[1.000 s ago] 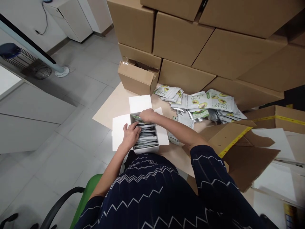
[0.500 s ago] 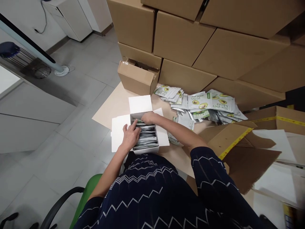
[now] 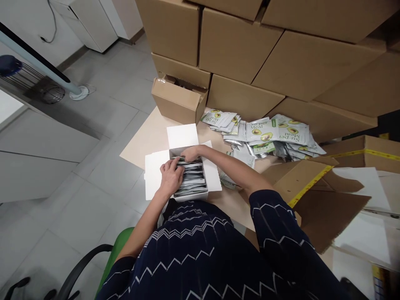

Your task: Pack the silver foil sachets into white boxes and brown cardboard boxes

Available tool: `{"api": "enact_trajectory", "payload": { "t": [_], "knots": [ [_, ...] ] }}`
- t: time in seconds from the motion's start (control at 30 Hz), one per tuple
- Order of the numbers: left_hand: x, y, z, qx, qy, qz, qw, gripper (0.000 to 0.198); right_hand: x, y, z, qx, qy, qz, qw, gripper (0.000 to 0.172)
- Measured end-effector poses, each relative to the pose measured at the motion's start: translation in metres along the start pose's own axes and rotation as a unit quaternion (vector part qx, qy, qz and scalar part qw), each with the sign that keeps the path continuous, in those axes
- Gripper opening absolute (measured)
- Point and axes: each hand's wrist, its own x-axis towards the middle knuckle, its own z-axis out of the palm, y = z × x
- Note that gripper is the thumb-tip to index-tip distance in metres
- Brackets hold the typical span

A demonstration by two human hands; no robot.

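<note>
A small white box (image 3: 182, 136) stands at the table's edge before my body, with its flaps folded outward. Inside it, several thin silvery packets (image 3: 190, 182) stand on edge in a row. My left hand (image 3: 171, 177) lies over the box's left side, its fingers bent but apart, with the tips on the far packets. At the far end of the box, my right hand (image 3: 191, 154) reaches in from the right with curled fingers. Its fingertips are hidden among the packets, so what it grips cannot be made out.
Avocado-printed pouches (image 3: 262, 130) lie heaped on the table (image 3: 140, 139) to the right. Behind rise stacked cardboard cartons (image 3: 231, 46), with a small open carton (image 3: 176, 100) before them. An open carton with yellow tape (image 3: 296, 183) sits at right. A green chair (image 3: 117, 250) is at lower left.
My left fingers have drawn closer together and bent down onto the packets. My right hand has shifted slightly left at the far end of the box. The view has tilted a little.
</note>
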Motion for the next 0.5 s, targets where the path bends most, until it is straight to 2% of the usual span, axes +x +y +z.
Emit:
{"api": "enact_trajectory", "payload": {
  "t": [0.1,0.23,0.47,0.5],
  "knots": [
    [0.001,0.000,-0.001,-0.004,-0.002,0.004,1.000,0.027,0.010,0.000,-0.007,-0.036,-0.031,0.014,0.999,0.044],
    [-0.001,0.000,0.002,-0.004,0.008,0.006,1.000,0.026,0.026,0.001,-0.010,-0.045,-0.085,0.013,0.995,0.042],
    [-0.001,-0.001,0.004,-0.026,0.019,0.005,0.999,0.027,0.036,0.019,-0.001,0.084,-0.130,-0.052,0.987,0.052],
    [-0.001,-0.002,0.004,-0.030,0.020,0.004,0.999,0.027,0.036,0.021,0.000,0.096,-0.120,-0.061,0.986,0.052]
  ]
}}
